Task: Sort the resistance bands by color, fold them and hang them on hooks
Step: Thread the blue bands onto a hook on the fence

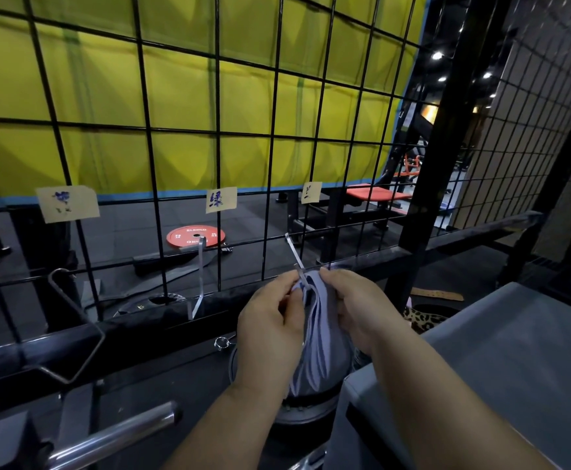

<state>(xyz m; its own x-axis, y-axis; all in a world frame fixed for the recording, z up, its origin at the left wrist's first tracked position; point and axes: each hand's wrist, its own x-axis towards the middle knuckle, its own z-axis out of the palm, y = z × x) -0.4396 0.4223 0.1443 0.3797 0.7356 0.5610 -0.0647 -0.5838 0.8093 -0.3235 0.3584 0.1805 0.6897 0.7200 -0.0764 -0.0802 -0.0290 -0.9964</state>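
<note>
The left hand and right hand each pinch the top of the folded pale lilac rubber resistance band, one on either side of the slim silver metal hook. The band's loops hang below the hook and its top fold sits at the tip. Best, I judge, to hold all the layers together, pass them over the tip in one go, then slide them back. Above the hook a beige paper label is fixed to the black wire grid.
</note>
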